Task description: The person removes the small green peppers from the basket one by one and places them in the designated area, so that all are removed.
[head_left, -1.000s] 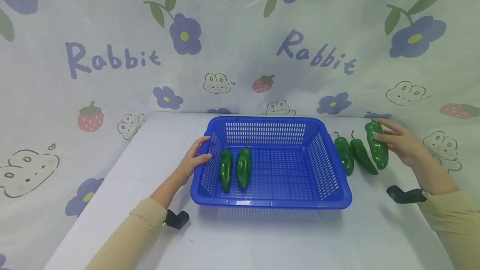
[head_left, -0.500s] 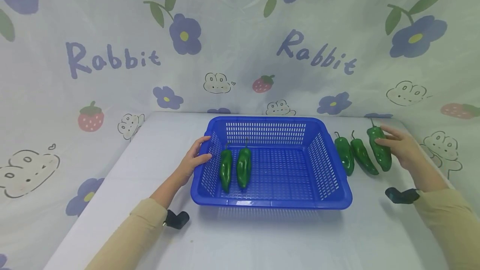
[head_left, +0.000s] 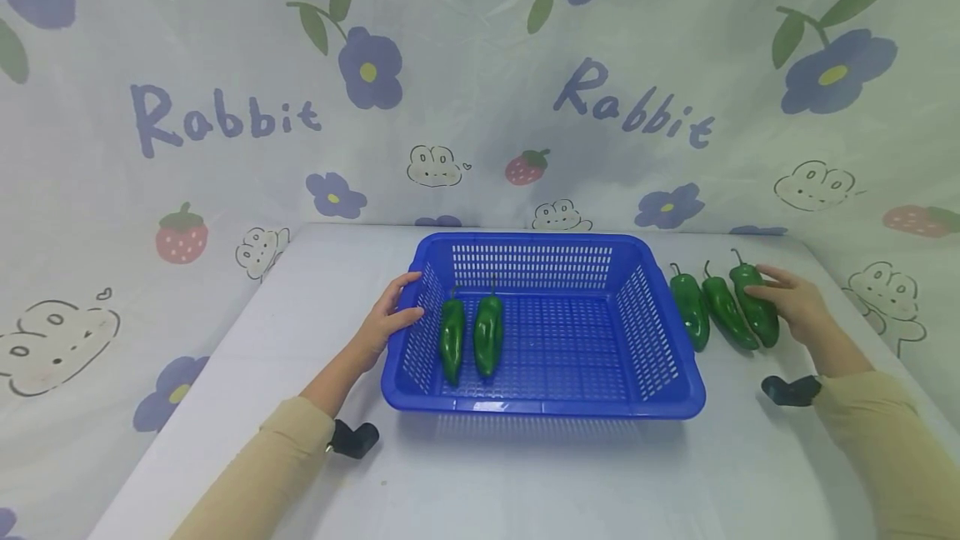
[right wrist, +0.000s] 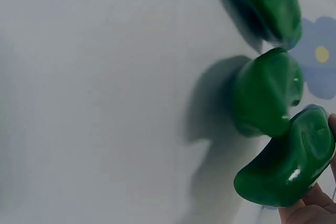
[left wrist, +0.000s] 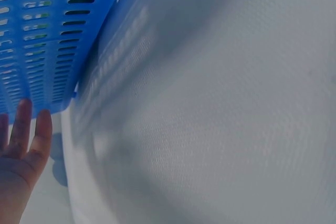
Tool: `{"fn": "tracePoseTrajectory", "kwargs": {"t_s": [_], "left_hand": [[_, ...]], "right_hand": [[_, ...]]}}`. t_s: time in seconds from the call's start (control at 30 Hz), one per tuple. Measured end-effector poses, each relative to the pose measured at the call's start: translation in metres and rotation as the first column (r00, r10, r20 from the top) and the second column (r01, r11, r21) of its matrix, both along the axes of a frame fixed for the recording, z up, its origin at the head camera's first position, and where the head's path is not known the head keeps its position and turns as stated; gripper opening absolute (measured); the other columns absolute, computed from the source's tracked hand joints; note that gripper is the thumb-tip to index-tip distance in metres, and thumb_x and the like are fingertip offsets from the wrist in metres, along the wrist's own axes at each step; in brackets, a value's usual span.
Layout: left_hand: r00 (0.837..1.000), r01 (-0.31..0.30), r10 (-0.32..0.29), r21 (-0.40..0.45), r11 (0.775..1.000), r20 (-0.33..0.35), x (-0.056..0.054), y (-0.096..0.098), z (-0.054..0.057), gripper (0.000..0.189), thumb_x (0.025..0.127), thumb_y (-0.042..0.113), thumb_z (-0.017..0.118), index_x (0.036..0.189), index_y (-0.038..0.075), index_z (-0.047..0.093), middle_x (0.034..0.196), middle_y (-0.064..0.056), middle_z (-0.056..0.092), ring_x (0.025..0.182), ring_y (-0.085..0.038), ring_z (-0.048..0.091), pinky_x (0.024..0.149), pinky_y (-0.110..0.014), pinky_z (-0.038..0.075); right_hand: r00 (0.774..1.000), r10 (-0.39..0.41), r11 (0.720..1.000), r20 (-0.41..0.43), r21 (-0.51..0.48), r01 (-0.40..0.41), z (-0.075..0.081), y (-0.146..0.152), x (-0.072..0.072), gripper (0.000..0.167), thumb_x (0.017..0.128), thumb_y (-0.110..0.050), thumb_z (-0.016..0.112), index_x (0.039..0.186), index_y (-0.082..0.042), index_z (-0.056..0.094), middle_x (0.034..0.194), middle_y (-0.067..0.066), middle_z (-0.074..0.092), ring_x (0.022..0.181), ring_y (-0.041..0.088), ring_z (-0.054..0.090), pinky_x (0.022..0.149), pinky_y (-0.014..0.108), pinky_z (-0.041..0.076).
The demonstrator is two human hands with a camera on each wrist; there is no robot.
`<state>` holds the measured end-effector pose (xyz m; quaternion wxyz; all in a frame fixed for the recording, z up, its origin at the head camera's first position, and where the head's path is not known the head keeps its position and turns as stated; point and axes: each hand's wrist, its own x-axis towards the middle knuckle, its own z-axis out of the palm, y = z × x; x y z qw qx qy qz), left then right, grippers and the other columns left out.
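A blue plastic basket [head_left: 540,405] has two long green peppers [head_left: 488,336] lying inside on its left. My left hand [head_left: 382,327] holds the basket's left rim, thumb and a finger over the edge; in the left wrist view straight fingers [left wrist: 39,142] overlap the slotted outer wall. To the right of the basket, my right hand [head_left: 795,307] grips a green pepper [head_left: 756,307] between thumb and fingers, close beside two others, the middle pepper [head_left: 727,312] and the left pepper [head_left: 689,311]. In the right wrist view the gripped pepper [right wrist: 289,161] almost meets its neighbour [right wrist: 262,93].
A white table [head_left: 525,482] carries everything. Behind it hangs a pale patterned cloth [head_left: 465,57] with flowers and lettering. Black wrist mounts stick out below the left sleeve [head_left: 354,438] and the right sleeve [head_left: 791,390].
My right hand has brought its pepper down and nearer, setting it closer alongside the middle pepper. The left hand and the basket have stayed put.
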<state>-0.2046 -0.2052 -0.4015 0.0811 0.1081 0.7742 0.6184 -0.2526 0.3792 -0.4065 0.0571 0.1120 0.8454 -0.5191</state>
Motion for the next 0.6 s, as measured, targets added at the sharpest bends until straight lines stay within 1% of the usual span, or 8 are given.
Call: {"fn": "tracePoseTrajectory", "kwargs": {"t_s": [0.17,0.37,0.5,0.6], "left_hand": [[1.000,-0.003,0.003,0.001,1.000,0.005,0.001,0.000,0.002,0.060,0.088,0.021,0.046,0.143,0.017,0.021,0.146,-0.023,0.022,0.127,-0.045,0.033,0.098,-0.059,0.033],[1.000,-0.004,0.004,-0.005,1.000,0.014,0.000,0.000,0.000,0.061,0.088,0.021,0.047,0.143,0.017,0.021,0.147,-0.023,0.020,0.128,-0.046,0.031,0.097,-0.059,0.033],[1.000,-0.006,0.006,-0.002,1.000,0.017,0.000,0.000,0.000,0.061,0.088,0.021,0.047,0.143,0.018,0.021,0.145,-0.023,0.023,0.127,-0.045,0.033,0.097,-0.059,0.034],[1.000,0.000,0.000,-0.004,1.000,0.007,0.000,-0.001,0.000,0.061,0.088,0.020,0.047,0.143,0.017,0.021,0.144,-0.024,0.024,0.125,-0.045,0.035,0.097,-0.058,0.035]], "right_hand": [[1.000,0.024,0.999,0.019,0.026,-0.025,-0.007,0.001,-0.001,0.074,0.091,-0.032,0.052,0.142,0.003,0.010,0.143,0.037,0.008,0.128,0.054,0.016,0.104,0.059,0.021],[0.998,0.019,0.999,0.055,0.046,-0.022,-0.014,0.002,-0.001,0.073,0.092,-0.032,0.050,0.142,0.002,0.009,0.142,0.037,0.008,0.129,0.054,0.016,0.104,0.058,0.022],[0.997,0.012,0.999,0.076,0.051,-0.016,-0.017,0.001,-0.002,0.072,0.092,-0.032,0.049,0.142,0.002,0.010,0.143,0.037,0.008,0.129,0.054,0.016,0.104,0.057,0.023],[0.996,0.012,0.998,0.086,0.055,-0.017,-0.018,0.000,-0.002,0.072,0.092,-0.033,0.048,0.143,0.001,0.010,0.143,0.037,0.007,0.129,0.054,0.016,0.104,0.057,0.024]]}}
